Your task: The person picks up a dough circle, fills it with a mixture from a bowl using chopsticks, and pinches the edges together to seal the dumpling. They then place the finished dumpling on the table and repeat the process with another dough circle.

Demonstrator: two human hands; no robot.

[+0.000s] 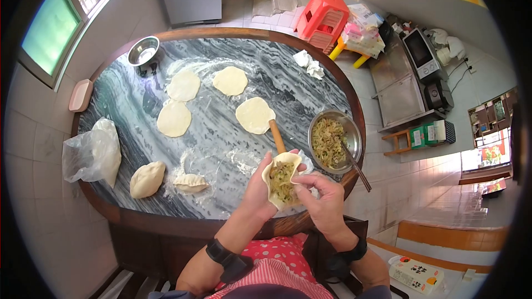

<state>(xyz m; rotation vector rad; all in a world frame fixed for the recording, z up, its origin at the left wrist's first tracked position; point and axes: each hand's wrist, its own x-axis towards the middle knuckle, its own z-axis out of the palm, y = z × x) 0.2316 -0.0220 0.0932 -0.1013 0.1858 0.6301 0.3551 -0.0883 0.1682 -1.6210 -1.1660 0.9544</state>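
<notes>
Seen from a camera on the person's head, two bare hands worked above the near edge of an oval marble table (310, 97) with a wooden rim. The left hand (256, 191) was palm up, its fingers cupped around a dough wrapper (290, 158) and holding it from beneath and behind. The wrapper sagged open like a pouch, with shredded, greenish-brown filling (282, 181) showing inside. The right hand (325, 198) came in from the other side, thumb and fingers pinching the wrapper's edge. A wooden rolling pin (277, 135) lay just beyond, its near end hidden behind the hands and its far end at the edge of a flat dough round (255, 116); three more rounds (230, 81) lay farther off among dustings of flour. Near the table's right rim stood a steel bowl (356, 135) of similar filling, with chopsticks (357, 169) leaning out over its side. To the left of the hands sat a pleated dumpling (190, 183), then a larger lump of dough (147, 180), and a clear plastic bag (83, 158) with pale dough in it. A small metal bowl (144, 51) stood at the far left, and crumpled white tissue (308, 65) lay at the far right.
</notes>
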